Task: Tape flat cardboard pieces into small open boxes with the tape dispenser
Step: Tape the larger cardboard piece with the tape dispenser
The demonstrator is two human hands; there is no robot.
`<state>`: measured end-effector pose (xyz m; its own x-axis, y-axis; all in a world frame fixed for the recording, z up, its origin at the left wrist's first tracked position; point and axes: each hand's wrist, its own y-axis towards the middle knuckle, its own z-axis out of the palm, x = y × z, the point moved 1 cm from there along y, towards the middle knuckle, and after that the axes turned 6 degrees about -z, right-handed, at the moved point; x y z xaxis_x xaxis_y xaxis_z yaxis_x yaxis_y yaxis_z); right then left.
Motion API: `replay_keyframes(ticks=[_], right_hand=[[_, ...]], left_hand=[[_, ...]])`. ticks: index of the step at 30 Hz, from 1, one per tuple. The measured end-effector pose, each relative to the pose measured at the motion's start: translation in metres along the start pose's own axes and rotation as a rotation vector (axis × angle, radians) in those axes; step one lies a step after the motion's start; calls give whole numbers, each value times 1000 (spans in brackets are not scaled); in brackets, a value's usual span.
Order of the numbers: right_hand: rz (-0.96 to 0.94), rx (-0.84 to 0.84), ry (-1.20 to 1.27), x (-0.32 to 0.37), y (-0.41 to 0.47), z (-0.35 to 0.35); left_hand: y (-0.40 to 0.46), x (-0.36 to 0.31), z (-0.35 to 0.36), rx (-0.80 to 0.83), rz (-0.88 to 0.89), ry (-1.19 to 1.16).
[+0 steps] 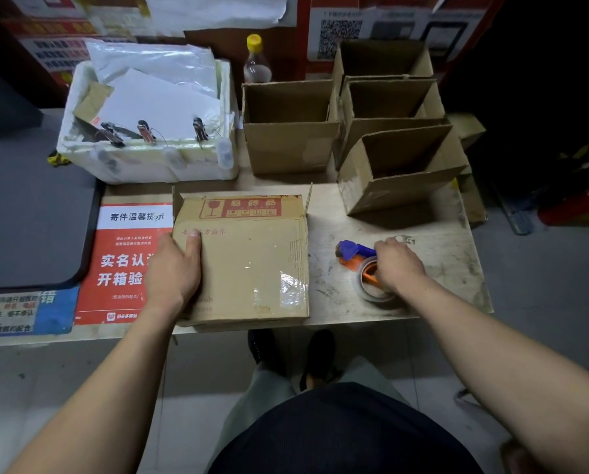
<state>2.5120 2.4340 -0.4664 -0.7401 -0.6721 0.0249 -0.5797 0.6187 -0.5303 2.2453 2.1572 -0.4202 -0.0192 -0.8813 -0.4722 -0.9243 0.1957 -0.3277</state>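
A flat brown cardboard piece (248, 258) with red print and a clear tape patch lies at the table's front edge. My left hand (173, 268) grips its left edge, thumb on top. To the right, a tape dispenser (361, 261) with a blue head, orange handle and a tape roll sits on the table. My right hand (397, 265) curls over its handle. Three open taped boxes stand behind: one at centre (289, 145), one at the back right (392, 100) and a nearer one on the right (399, 176).
A white foam bin (149, 162) with papers and clips stands at the back left. A yellow-capped bottle (257, 63) is behind the boxes. A red notice (125, 265) lies under the cardboard's left side. A dark laptop (30, 234) sits far left. The table edge (354, 316) runs near me.
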Motion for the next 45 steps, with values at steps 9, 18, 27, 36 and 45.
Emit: replay_keyframes(ticks=[9, 18, 27, 36, 45], right_hand=[[-211, -160, 867, 20, -47, -46], [-560, -466, 848, 41, -90, -90], [-753, -598, 409, 39, -88, -80], [-776, -709, 124, 14, -80, -71], [-328, -475, -243, 2, -51, -42]], left_hand=[[-70, -71, -20, 98, 349, -211], [-109, -124, -18, 919, -336, -823], [-105, -110, -7, 500, 63, -657], [-83, -95, -4, 325, 137, -503], [-112, -147, -24, 97, 738, -113]])
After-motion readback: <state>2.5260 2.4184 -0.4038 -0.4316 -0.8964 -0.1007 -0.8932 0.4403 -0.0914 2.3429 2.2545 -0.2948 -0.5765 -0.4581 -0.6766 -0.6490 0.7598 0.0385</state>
